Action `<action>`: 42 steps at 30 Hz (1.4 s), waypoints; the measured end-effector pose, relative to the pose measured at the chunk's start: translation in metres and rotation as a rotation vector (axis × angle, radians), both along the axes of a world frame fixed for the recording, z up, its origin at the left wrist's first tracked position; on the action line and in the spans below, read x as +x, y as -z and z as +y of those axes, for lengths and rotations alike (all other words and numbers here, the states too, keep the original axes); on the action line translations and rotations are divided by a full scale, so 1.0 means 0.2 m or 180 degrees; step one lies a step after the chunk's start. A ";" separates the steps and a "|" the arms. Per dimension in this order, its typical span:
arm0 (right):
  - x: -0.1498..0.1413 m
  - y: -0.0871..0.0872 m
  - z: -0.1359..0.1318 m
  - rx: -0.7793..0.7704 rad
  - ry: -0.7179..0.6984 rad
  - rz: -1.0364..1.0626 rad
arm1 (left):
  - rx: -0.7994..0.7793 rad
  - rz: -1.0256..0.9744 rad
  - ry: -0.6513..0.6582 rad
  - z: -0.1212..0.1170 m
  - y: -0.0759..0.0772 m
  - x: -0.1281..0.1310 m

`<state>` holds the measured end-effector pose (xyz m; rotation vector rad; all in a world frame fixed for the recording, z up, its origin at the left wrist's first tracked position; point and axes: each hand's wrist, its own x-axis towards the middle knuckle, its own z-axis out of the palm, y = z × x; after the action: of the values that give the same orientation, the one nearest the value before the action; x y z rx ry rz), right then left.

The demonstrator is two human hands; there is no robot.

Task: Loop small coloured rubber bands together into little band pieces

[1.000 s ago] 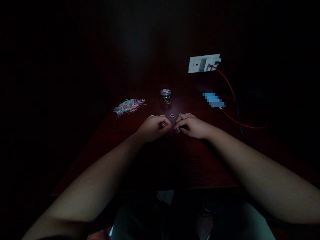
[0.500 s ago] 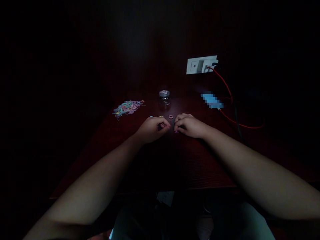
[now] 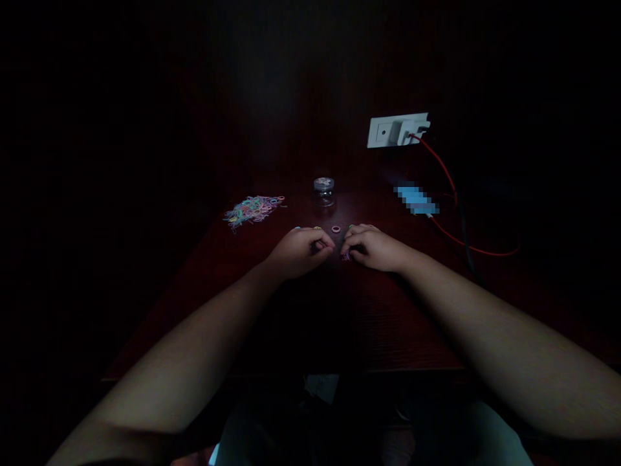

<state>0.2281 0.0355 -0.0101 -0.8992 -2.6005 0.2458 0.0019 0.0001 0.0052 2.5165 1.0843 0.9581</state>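
My left hand (image 3: 305,252) rests on the dark red table, thumb and index finger pinched together; whatever lies between them is too small to make out. Facing it, my right hand (image 3: 372,248) curls its fingers around a small clump of purple elastic bands (image 3: 346,256) on the tabletop. Just beyond the gap between both hands lies a pink ring-shaped hair tie (image 3: 336,229). A yellow one (image 3: 317,228) and a blue one (image 3: 297,228) peek out behind my left hand. Behind my right fingers a green one (image 3: 350,226) is partly hidden.
A heap of colourful elastic bands (image 3: 255,210) lies at the back left. A clear lidded jar (image 3: 324,191) stands at the back middle. On the right, a red cable (image 3: 439,158) runs from a charger in the wall socket (image 3: 383,133) to a blurred-out blue device (image 3: 416,199).
My right fingers closed over the purple bands, then shifted slightly so more of the clump shows. My left hand keeps its pinch. The whole view moved a little.
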 end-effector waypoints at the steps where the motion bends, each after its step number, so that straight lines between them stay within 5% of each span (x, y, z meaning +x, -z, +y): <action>1: 0.00 0.00 0.00 -0.0005 -0.0029 0.0009 | 0.0016 0.0008 0.0002 0.00 0.00 0.00; 14: 0.02 0.00 0.00 0.0102 -0.0121 0.0334 | 0.0191 0.0509 -0.0263 0.04 -0.02 -0.06; 23: 0.07 -0.01 0.02 0.0052 0.0173 0.0608 | -0.0204 0.0932 -0.2228 0.20 0.02 -0.31; 28: 0.07 -0.01 0.02 0.0031 0.0203 0.0639 | -0.1019 0.1377 -0.3177 0.28 0.08 -0.43; 36: 0.07 0.00 0.02 0.0023 0.0309 0.0788 | -0.1141 0.1236 -0.3264 0.35 0.13 -0.47; 42: 0.09 -0.02 0.05 0.0264 0.1096 0.1182 | -0.1066 0.1192 -0.3235 0.36 0.13 -0.49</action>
<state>0.2463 0.0446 -0.0066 -1.1309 -2.0655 0.1871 -0.0967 0.0727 -0.0217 1.8280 2.4929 0.3808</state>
